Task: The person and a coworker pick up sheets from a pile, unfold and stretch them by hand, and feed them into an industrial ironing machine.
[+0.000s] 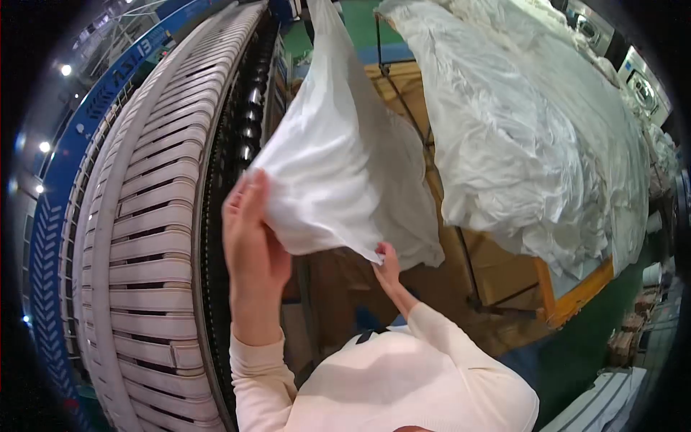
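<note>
A white sheet [327,155] hangs stretched in front of me, its far end rising to the top of the view. My left hand [253,230] is at the sheet's left edge, with thumb and fingers closed on the cloth beside the machine's rollers; it is slightly blurred. Lower and to the right, my right hand [388,265] pinches the near corner of the same sheet. Part of the cloth drops in folds to the right of that corner.
On the left runs a long ironing machine with pale belts [155,245], dark rollers [250,122] and a blue frame [47,273]. A large heap of crumpled white linen [504,137] lies over a wheeled rack to the right. Washing machines [640,90] stand at the far right.
</note>
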A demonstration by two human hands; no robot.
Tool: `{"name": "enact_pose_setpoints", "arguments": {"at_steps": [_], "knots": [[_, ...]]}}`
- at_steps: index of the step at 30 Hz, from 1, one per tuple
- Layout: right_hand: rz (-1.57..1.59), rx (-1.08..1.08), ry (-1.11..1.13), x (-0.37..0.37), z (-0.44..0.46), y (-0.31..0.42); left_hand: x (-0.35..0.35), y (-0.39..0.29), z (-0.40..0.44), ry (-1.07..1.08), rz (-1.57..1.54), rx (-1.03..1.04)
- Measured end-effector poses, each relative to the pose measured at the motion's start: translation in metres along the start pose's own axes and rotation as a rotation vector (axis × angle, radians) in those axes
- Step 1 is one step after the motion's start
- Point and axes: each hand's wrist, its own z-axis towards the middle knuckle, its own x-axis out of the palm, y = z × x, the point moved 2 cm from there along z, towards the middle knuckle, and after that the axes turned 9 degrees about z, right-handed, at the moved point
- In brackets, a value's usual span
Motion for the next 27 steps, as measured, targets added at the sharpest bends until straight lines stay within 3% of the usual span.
{"name": "enact_pose_setpoints", "arguments": {"at_steps": [5, 8, 12, 15, 19, 22, 23, 25, 27], "knots": [[-0.007, -0.131, 0.083, -0.064, 0.036, 0.000, 0.011, -0.004, 0.024, -0.018, 0.104, -0.005], [-0.013, 0.042, 0.028, -0.098, 0.048, -0.030, 0.028, 0.004, 0.031, -0.019, 0.116, -0.002], [0.028, 0.047, -0.026, -0.120, 0.079, -0.043, 0.055, 0.008, 0.043, -0.022, 0.144, 0.007], [0.601, 0.412, -0.062, -0.127, 0.088, -0.017, 0.084, 0.000, 0.047, -0.015, 0.158, 0.022], [0.664, 0.187, -0.114, -0.117, 0.123, -0.036, 0.108, -0.024, 0.055, -0.117, 0.265, 0.105], [0.862, 0.105, -0.263, -0.163, 0.185, 0.018, 0.094, -0.074, 0.065, -0.005, 0.902, 0.627], [0.832, 0.016, -0.337, -0.180, 0.203, 0.022, 0.083, -0.097, 0.071, 0.003, 1.085, 0.793], [0.436, -0.213, -0.533, -0.208, 0.211, 0.047, 0.114, -0.140, 0.080, 0.148, 0.660, 0.475], [-0.305, -0.478, -0.729, -0.213, 0.193, 0.100, 0.137, -0.167, 0.082, 0.193, 0.378, 0.513]]}}
